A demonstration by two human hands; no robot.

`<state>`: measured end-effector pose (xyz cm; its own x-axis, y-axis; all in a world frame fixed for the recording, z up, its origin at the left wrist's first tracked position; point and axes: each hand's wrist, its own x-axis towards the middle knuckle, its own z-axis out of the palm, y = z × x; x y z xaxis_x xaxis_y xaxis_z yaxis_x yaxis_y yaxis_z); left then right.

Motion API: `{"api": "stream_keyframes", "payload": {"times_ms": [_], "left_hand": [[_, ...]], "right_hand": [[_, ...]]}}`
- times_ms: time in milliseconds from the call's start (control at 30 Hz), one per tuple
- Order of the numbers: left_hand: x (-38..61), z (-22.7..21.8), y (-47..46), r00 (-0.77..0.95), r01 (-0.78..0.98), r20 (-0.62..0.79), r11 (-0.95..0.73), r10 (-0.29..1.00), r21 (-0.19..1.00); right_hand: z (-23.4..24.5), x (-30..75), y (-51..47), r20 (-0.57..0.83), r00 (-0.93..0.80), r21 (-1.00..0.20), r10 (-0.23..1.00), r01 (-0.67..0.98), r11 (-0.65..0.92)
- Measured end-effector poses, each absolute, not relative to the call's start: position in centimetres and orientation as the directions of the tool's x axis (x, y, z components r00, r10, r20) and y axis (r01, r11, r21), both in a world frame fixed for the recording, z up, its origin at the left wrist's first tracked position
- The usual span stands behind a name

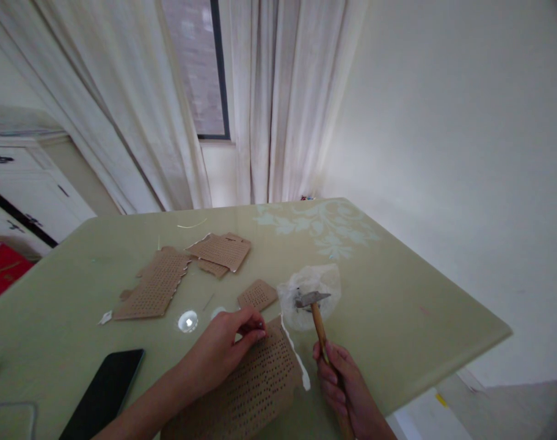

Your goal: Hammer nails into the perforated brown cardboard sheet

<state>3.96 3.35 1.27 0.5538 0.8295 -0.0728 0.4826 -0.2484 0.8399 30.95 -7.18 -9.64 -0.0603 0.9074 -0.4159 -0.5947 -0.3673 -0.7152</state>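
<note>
Two hands busy: the right hand (341, 380) clasps the hammer (319, 324) beside the perforated cardboard (270, 374) on the tabletop (397, 324), the left hand (228, 342) bunching its fingers (248, 314) over that cardboard, any grasp unclear, so a glancing swing could catch them.

Pale curtains (297, 91) flank a dark-framed window (196, 67), a white cabinet (40, 189) standing left.

From my head, my single camera looks forward and down across the bench (411, 311), near my left fingers (251, 315) and right fingers (327, 371), with the window (193, 67) far beyond.
</note>
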Motion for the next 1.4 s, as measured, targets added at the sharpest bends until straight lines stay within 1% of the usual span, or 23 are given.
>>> {"api": "stream_keyframes", "payload": {"times_ms": [467,800,1000,1167,1200,1267,1300,1333,1367,1400], "left_hand": [[4.1,0.4,3.0,0.583,0.498,-0.010,-0.347,0.813,0.795],[4.0,-0.4,2.9,0.564,0.511,0.046,-0.392,0.825,0.765],[4.0,-0.7,2.8,0.575,0.510,0.081,-0.434,0.814,0.743],[4.1,-1.0,2.7,0.592,0.520,0.110,-0.483,0.798,0.704],[4.1,-1.0,2.6,0.600,0.515,0.119,-0.496,0.791,0.699],[4.1,-1.0,2.6,0.619,0.496,0.142,-0.525,0.772,0.692],[4.0,-1.0,2.6,0.627,0.489,0.149,-0.535,0.765,0.689],[4.0,-0.9,2.7,0.633,0.484,0.151,-0.541,0.759,0.687],[4.0,-0.8,2.7,0.638,0.484,0.150,-0.545,0.755,0.685],[4.0,-0.8,2.7,0.642,0.487,0.145,-0.546,0.753,0.682]], "right_hand": [[-9.5,31.0,-7.2,-0.417,-0.063,-0.714,0.907,-0.595,-0.369],[-9.5,31.0,-7.1,-0.424,-0.055,-0.726,0.904,-0.575,-0.376],[-9.3,30.8,-7.1,-0.419,-0.046,-0.752,0.907,-0.542,-0.375],[-8.9,31.1,-7.3,-0.414,-0.030,-0.793,0.910,-0.478,-0.377],[-8.4,31.4,-7.2,-0.410,-0.032,-0.807,0.912,-0.452,-0.379],[-6.5,32.5,-6.9,-0.380,-0.038,-0.864,0.924,-0.343,-0.369],[-5.1,33.1,-6.8,-0.336,-0.049,-0.926,0.941,-0.168,-0.339],[-3.5,33.6,-6.7,-0.273,-0.057,-0.962,0.960,0.024,-0.272],[-1.7,34.1,-6.6,-0.208,-0.090,-0.958,0.974,0.222,-0.184],[0.2,34.3,-6.5,-0.129,-0.101,-0.909,0.986,0.411,-0.077]]}}
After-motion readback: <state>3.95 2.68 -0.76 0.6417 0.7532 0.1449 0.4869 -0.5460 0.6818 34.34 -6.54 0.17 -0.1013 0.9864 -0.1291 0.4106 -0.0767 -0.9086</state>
